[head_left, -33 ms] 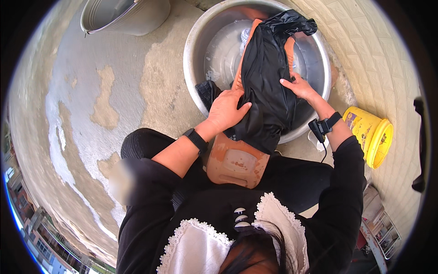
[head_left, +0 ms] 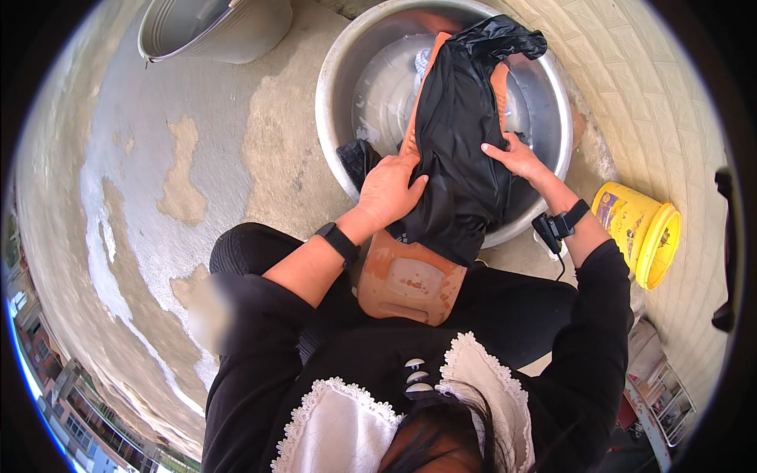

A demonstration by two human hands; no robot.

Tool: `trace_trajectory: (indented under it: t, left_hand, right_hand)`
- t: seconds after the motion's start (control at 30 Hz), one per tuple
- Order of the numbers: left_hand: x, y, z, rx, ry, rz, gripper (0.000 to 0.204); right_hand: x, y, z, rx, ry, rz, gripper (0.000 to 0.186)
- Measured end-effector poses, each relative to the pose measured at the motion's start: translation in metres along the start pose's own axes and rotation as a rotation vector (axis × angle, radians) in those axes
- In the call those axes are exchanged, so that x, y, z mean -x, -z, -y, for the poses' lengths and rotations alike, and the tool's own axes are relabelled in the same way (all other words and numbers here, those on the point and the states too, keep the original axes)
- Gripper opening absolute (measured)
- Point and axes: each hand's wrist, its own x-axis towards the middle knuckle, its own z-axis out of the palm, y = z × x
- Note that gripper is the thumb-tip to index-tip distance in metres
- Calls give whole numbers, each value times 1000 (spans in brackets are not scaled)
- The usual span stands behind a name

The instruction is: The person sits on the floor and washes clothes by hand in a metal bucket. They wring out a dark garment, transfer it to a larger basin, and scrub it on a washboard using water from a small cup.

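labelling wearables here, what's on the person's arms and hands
Both hands, left hand and right hand, are bare, no gloves. Black sleeves are pushed up the forearms. Left wrist: black band. Right wrist: black strap with a small black device and a thin cable.

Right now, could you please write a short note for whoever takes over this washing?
Left hand: palm pressed on the black garment, no closed grip.
Right hand: flat on the garment's right edge.
The garment lies draped over an orange washboard that leans into the metal basin.
Done: garment looks wet and is laid out.
Left: apparently scrubbing and rinsing.
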Motion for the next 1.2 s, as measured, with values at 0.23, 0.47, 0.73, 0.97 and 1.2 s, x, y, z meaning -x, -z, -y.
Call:
trace_trajectory:
  t: [0.23, 0.47, 0.73, 0.97, 1.2]
  left_hand:
    - [-3, 12, -5, -125, 220, 217, 32]
    - [6, 2, 0, -196, 261, 290, 42]
    - [0, 1, 0, -192, 358, 310, 40]
    - [3, -7, 11, -186, 338, 250, 41]
    - [6, -5, 9, -156, 379, 266, 41]
  right_hand:
    - [21, 10, -29, 11, 265, -10, 40]
    - [55, 65, -124, -349, 99, -96, 34]
    - [135, 32, -361, -387, -327, -448, 24]
    - [122, -39, -390, -725, -447, -229, 55]
    - [126, -13, -337, -657, -317, -310, 56]
